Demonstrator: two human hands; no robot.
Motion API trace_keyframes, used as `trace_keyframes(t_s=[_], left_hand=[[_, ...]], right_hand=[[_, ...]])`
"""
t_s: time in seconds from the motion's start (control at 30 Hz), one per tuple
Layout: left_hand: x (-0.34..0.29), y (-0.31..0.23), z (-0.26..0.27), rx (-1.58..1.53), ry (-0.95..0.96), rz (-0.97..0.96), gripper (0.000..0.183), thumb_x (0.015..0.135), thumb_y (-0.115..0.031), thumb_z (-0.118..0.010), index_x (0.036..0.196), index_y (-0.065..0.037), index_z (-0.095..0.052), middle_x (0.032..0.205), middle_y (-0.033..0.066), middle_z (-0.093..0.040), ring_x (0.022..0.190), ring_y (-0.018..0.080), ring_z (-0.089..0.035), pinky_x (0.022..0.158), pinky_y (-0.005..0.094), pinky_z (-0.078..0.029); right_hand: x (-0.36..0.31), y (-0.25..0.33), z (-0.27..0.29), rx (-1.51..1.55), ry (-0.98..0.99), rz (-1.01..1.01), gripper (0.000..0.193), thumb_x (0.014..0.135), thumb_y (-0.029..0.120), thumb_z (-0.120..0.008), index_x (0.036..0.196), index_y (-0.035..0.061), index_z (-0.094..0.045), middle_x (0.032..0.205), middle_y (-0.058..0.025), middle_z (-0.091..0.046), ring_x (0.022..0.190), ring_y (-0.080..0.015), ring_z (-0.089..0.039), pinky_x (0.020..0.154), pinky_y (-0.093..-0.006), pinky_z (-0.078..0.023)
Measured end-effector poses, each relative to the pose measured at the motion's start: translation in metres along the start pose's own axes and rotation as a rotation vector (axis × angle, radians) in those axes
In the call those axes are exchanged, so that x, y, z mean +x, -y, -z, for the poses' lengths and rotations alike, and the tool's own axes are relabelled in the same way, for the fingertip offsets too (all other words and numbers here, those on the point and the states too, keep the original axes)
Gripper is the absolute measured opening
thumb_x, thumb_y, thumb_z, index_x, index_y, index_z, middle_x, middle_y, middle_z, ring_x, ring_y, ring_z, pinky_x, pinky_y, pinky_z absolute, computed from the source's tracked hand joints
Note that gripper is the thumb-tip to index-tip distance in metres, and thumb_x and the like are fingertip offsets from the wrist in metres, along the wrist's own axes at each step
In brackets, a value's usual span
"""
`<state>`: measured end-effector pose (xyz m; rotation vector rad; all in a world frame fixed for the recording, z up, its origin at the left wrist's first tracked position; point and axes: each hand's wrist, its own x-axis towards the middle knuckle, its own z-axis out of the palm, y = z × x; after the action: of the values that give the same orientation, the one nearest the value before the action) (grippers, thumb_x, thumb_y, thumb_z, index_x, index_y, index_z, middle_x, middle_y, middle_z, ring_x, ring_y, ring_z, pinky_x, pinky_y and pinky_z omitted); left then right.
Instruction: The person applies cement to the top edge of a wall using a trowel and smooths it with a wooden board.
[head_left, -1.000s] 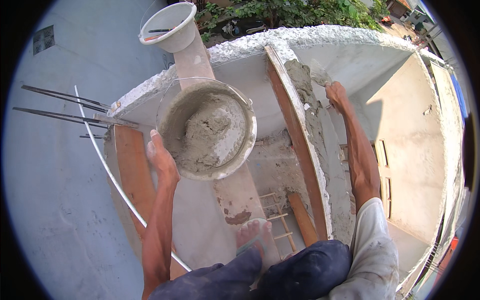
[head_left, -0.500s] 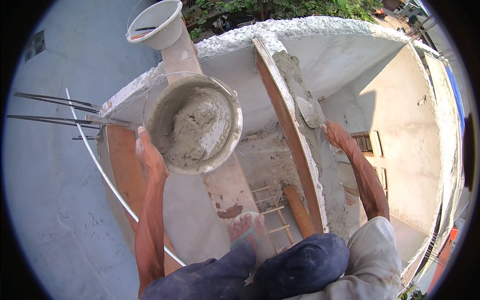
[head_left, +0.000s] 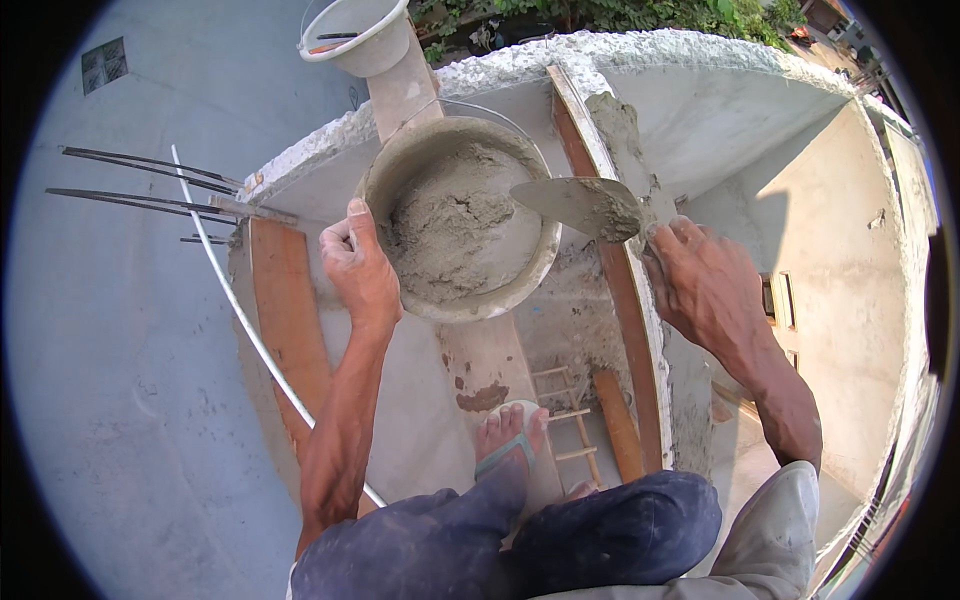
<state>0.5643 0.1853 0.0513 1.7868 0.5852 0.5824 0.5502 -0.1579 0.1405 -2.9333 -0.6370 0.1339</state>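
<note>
A round bucket (head_left: pixel 550 245) of wet grey mortar (head_left: pixel 460 225) stands in front of me with its wire handle tipped to the far side. My left hand (head_left: pixel 362 268) is closed on the bucket's left rim, thumb uppermost. In my right hand (head_left: pixel 705 285) is a trowel (head_left: pixel 580 205), gripped by its handle, which the fingers mostly hide. Its blade points left, the tip over the bucket's right side, and some mortar clings near its handle end. Below the trowel runs a narrow wall top (head_left: pixel 690 400) coated with grey mortar, edged by a wooden board (head_left: pixel 625 320).
A white bucket (head_left: pixel 375 45) with tools in it stands on the far end of a plank (head_left: pixel 485 365). My sandalled foot (head_left: pixel 510 440) rests on this plank, high above a floor with a wooden ladder (head_left: pixel 570 415). Steel rods (head_left: pixel 150 165) and a white pipe (head_left: pixel 240 320) jut at left.
My right hand has lifted the trowel from the wall top and brought it left to the bucket. My left hand's fingers have curled at the rim. The whole view has shifted slightly.
</note>
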Motion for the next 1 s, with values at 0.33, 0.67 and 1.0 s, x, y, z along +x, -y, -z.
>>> trace_keyframes(t_s=[0.33, 0.67, 1.0], left_hand=[[-0.012, -0.017, -0.02, 0.087, 0.044, -0.07, 0.04, 0.101, -0.04, -0.063, 0.094, -0.001, -0.053, 0.086, 0.0027, -0.05, 0.08, 0.0102, -0.045, 0.073, 0.0285, -0.043], [-0.01, -0.019, -0.019, -0.009, 0.078, -0.001, 0.04, 0.101, -0.041, -0.062, 0.091, -0.004, -0.053, 0.087, 0.0002, -0.047, 0.081, 0.0093, -0.043, 0.074, 0.0274, -0.041], [0.038, 0.023, 0.001, -0.174, 0.122, 0.285, 0.043, 0.101, -0.045, -0.058, 0.097, -0.002, -0.053, 0.092, 0.0042, -0.053, 0.084, 0.0129, -0.05, 0.075, 0.0317, -0.047]], right_hand=[[0.037, 0.039, -0.007, 0.063, 0.402, 0.303, 0.026, 0.084, 0.018, -0.068, 0.1, -0.0013, -0.064, 0.082, -0.0211, -0.067, 0.075, -0.0373, -0.07, 0.067, -0.0473, -0.056], [0.034, 0.023, -0.074, 0.798, 0.287, 0.113, 0.043, 0.089, 0.027, -0.071, 0.117, -0.0052, -0.069, 0.109, -0.0272, -0.07, 0.098, -0.039, -0.07, 0.091, -0.0442, -0.054], [0.03, 0.003, -0.077, 1.114, 0.164, -0.127, 0.026, 0.091, 0.02, -0.066, 0.099, -0.004, -0.07, 0.083, -0.0109, -0.068, 0.072, -0.0141, -0.06, 0.068, -0.0315, -0.049]])
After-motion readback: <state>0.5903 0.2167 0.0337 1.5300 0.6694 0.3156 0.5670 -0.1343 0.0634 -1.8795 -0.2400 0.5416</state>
